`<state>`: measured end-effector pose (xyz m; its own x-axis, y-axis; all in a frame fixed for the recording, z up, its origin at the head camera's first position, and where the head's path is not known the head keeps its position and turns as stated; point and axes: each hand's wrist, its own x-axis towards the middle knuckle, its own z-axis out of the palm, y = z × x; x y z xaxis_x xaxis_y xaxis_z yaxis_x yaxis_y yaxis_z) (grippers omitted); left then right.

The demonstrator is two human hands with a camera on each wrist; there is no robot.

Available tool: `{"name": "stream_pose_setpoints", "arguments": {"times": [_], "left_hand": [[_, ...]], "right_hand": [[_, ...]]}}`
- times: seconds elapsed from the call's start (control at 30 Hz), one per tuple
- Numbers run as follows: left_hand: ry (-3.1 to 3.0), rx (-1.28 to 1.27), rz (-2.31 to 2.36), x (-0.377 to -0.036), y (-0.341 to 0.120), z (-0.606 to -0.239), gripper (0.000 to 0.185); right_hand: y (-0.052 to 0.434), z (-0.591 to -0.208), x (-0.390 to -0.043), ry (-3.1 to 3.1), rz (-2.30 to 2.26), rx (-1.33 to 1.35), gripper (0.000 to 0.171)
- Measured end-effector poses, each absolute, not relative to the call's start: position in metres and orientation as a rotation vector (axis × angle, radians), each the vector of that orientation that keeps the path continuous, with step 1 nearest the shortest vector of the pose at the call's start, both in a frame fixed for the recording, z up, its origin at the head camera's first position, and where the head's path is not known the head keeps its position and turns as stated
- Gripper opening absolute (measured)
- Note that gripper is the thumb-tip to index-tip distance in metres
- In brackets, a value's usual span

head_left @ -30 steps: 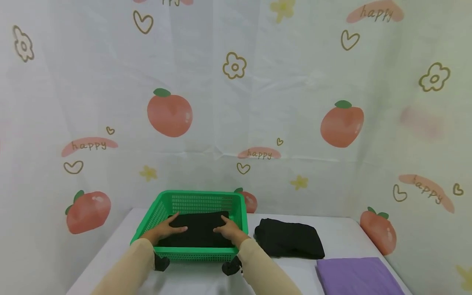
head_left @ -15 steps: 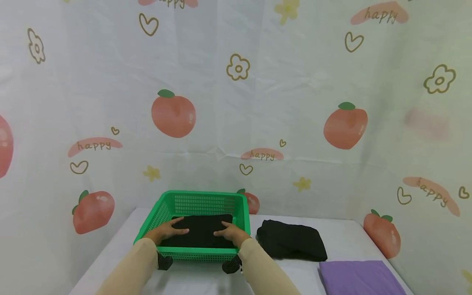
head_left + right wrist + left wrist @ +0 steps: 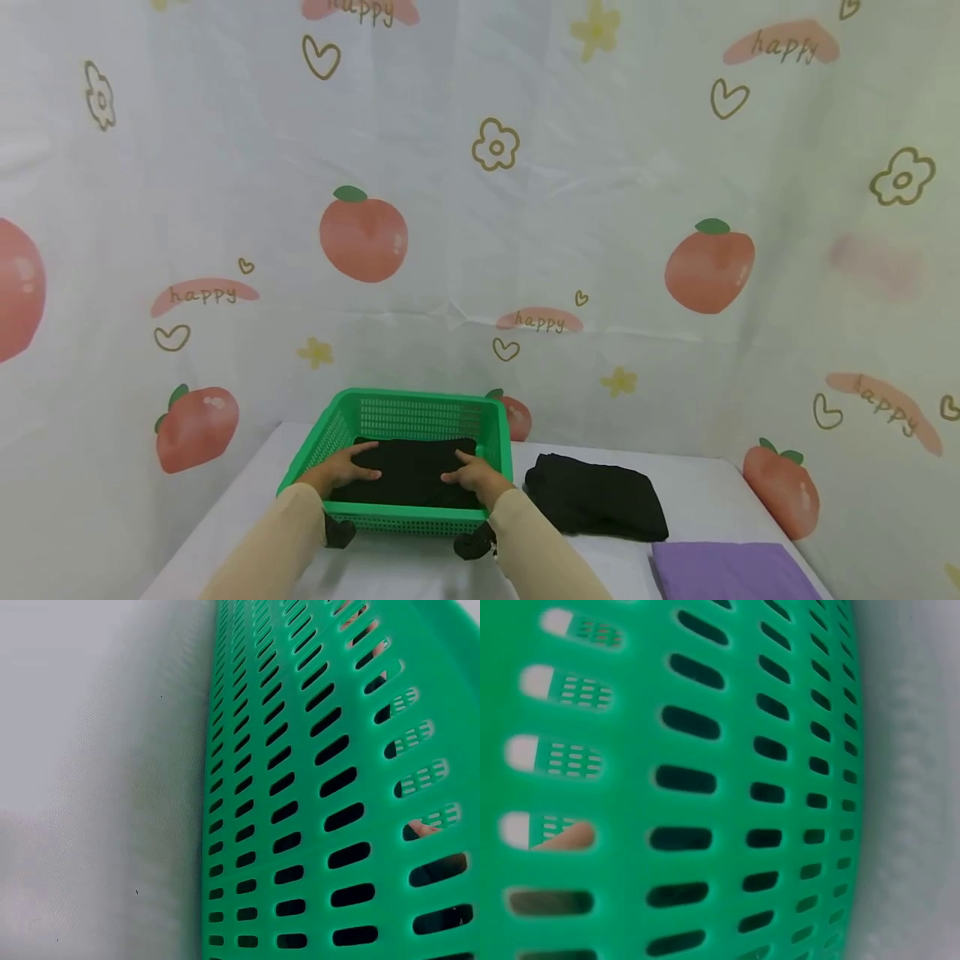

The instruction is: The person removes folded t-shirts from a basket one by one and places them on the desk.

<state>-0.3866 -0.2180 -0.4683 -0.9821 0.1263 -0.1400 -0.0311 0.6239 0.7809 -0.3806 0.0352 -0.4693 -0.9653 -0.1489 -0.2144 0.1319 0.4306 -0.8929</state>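
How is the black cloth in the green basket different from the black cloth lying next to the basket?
The folded black cloth in the green plastic basket lies flat inside the basket, while the black cloth on the white table lies outside it, to the right. The left hand and right hand rest flat on the basket cloth; nothing touches the table cloth. The basket cloth looks smooth, the table cloth more rumpled. Both are black and folded.

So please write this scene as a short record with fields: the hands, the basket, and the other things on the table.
left hand: flat on the black folded cloth in the basket
right hand: flat on the same cloth
green basket: on the white table, perforated walls
second black cloth: on the table, right of the basket, apart from it
purple cloth: at the near right corner
backdrop: white sheet with fruit and "happy" prints
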Motion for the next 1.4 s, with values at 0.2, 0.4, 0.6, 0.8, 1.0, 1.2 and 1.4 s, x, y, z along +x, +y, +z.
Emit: {"name": "stream_pose_setpoints", "arguments": {"times": [0.2, 0.4, 0.6, 0.8, 1.0, 1.2, 1.4], "left_hand": [[2.639, 0.039, 1.345, -0.386, -0.218, -0.468, 0.068], [2.607, 0.011, 1.417, -0.384, -0.219, -0.463, 0.067], [2.597, 0.005, 1.480, -0.384, -0.219, -0.458, 0.069], [2.597, 0.022, 1.532, -0.383, -0.224, -0.452, 0.069], [2.591, 0.042, 1.562, -0.378, -0.227, -0.446, 0.070], [2.568, 0.053, 1.606, -0.373, -0.226, -0.435, 0.070], [2.575, 0.075, 1.610, -0.367, -0.225, -0.422, 0.072]], "right_hand": [[0.037, -0.473, -0.379, 2.438, -1.568, -0.035, 0.069], [0.038, -0.470, -0.379, 2.419, -1.636, -0.062, 0.071], [0.043, -0.470, -0.381, 2.383, -1.774, -0.053, 0.072], [0.043, -0.470, -0.383, 2.332, -1.880, -0.046, 0.073], [0.042, -0.464, -0.380, 2.321, -1.918, -0.069, 0.073], [0.048, -0.449, -0.372, 2.336, -1.931, -0.136, 0.073], [0.060, -0.431, -0.368, 2.329, -1.887, -0.194, 0.073]]}}
